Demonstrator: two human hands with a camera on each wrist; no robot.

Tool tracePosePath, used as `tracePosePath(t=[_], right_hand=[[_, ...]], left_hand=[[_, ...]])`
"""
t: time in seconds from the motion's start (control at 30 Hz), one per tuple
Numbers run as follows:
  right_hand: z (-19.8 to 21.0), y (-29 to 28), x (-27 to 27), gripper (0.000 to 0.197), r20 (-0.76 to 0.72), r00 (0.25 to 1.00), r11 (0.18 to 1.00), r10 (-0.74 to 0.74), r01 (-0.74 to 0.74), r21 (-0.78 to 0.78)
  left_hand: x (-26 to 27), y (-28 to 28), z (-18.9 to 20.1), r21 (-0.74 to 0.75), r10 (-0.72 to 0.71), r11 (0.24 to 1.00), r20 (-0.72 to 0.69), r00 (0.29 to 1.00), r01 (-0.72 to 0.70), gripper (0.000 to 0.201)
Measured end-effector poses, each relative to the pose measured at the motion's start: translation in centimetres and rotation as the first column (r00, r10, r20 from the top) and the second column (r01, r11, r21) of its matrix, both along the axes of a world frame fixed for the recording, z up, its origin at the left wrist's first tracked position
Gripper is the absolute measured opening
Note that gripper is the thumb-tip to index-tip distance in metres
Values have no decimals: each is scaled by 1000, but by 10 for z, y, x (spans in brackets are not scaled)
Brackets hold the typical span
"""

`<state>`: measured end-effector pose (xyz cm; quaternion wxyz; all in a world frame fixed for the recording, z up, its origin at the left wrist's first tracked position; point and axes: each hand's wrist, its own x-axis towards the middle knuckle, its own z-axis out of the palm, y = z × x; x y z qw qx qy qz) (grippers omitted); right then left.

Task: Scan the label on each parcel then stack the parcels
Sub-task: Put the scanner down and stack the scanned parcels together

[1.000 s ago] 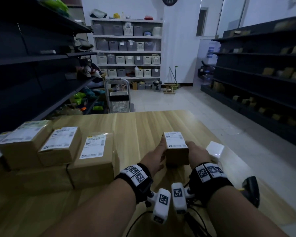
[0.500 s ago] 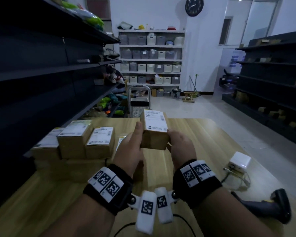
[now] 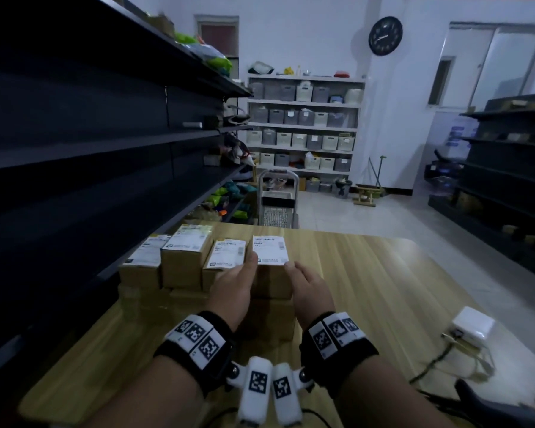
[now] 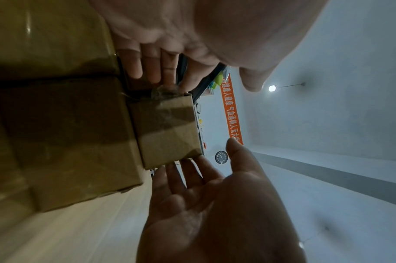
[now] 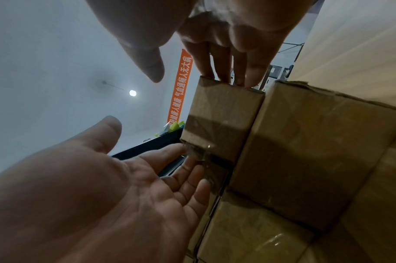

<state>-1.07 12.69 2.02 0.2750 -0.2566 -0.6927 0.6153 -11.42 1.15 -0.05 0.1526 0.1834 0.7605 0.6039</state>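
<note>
A small brown parcel (image 3: 271,251) with a white label on top sits on a larger brown box (image 3: 269,316), at the right end of a row of labelled parcels (image 3: 187,242). My left hand (image 3: 233,285) and right hand (image 3: 311,288) flank it. Their straight fingers lie against its two sides. In the left wrist view the parcel (image 4: 167,129) lies between my left fingers (image 4: 147,62) and my right palm (image 4: 214,204). In the right wrist view the thumbs stand off the parcel (image 5: 221,115).
The stack stands at the left of the wooden table (image 3: 368,288), close to dark shelving (image 3: 74,149). A white adapter box (image 3: 473,325) with cables and a dark handheld scanner (image 3: 507,409) lie at the right front. A trolley (image 3: 277,199) stands past the far edge.
Both hands lifted the small parcel from the table's middle, carried it left and set it on the larger box beside the other parcels. The fingers have straightened along its sides.
</note>
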Motion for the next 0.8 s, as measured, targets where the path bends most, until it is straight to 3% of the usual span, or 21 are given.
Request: tracePosePath(t=[0.17,0.27,0.33,0.37,0.5,0.67,0.8], right_hand=[[9,-1,10,21,-50,994,994,97,-100,-52],[2,11,17,8,-135,991,993,20,-35,-109],[-6,21,25,9,-179,982,991,-61,38,-126],[-10,26,31,9,-196,975,984,-107,76,-161],[-20,40,71,14,-291,924,953,-248,179,-245],[-11,56,136,27,-398,806,868,-438,263,-422],[-16,72,187,28,-398,706,784,-585,366,-502]], left_hand=[[10,-6,6,172,69,982,44,997,-75,101],[26,-12,11,298,194,932,69,979,-206,55],[38,-15,12,342,203,915,75,976,-217,24],[45,-15,13,353,194,913,67,979,-205,19],[72,-10,13,375,129,921,-42,991,-104,14],[94,15,-8,369,-13,930,64,998,-12,10],[116,48,-25,350,-75,935,24,997,62,7]])
